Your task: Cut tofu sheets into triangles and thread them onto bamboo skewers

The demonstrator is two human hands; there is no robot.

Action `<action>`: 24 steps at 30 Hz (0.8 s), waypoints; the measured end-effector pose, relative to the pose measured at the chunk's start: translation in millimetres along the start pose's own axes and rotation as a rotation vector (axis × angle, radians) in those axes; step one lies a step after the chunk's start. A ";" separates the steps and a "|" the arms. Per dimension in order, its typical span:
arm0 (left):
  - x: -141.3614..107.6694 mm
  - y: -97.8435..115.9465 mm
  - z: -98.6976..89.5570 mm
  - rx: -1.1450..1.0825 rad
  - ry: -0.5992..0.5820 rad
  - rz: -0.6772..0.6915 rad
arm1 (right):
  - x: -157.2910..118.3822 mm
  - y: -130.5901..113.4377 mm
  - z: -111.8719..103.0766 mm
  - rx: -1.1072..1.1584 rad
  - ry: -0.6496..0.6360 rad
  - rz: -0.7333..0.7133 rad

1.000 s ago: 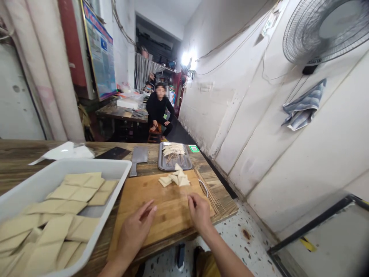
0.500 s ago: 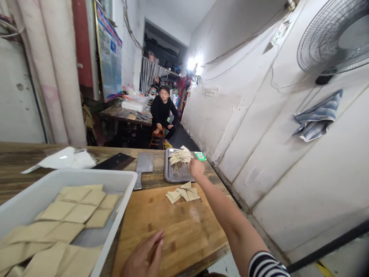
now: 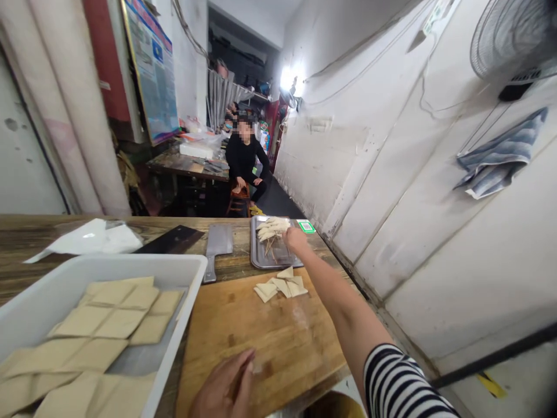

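My right hand reaches out over the right side of a metal tray, closed at the edge of a pile of skewers threaded with pale bean curd. A stick end seems to lie in its fingers, though they partly hide it. Pale bean curd triangles lie in a loose group at the far end of the wooden cutting board. Over the board's near edge is my left hand, fingers loosely curved, thumb slightly apart, nothing visible between them.
At left stands a white tub of square bean curd sheets. Behind it lie a cleaver, a black flat piece and white plastic. A QR card touches the tray's corner. A person sits beyond the table.
The camera view has shifted and tilted slightly, showing more of a round container at the bottom edge. Both hands keep nearly the same places relative to the tray and board.
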State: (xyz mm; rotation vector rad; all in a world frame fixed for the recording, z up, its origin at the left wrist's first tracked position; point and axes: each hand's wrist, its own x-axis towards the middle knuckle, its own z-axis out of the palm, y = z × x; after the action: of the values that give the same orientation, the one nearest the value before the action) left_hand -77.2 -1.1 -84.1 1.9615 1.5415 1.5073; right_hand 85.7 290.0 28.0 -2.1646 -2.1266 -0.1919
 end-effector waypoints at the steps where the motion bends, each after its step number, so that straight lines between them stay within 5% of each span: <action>1: 0.4 0.8 -0.8 0.010 0.000 -0.009 | -6.4 9.5 -3.4 0.005 -0.003 -0.005; 7: 2.0 7.5 -4.6 0.052 -0.070 -0.160 | -91.1 101.2 -20.7 0.015 -0.043 0.019; 12: 20.4 14.0 -4.4 0.145 -0.174 -0.232 | -185.2 158.6 -6.4 0.018 -0.116 0.071; 17: 71.2 8.2 18.2 0.286 -0.234 -0.135 | -233.7 170.6 16.0 0.040 -0.152 0.092; 24: 119.5 3.3 53.3 0.423 -0.361 -0.128 | -238.1 167.8 26.8 0.109 -0.119 0.111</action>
State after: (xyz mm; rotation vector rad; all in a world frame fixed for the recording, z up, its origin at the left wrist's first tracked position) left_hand -41.8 116.1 -37.7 2.1456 1.8778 0.7623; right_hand 250.2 56.1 -33.8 -2.2743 -2.0150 0.0616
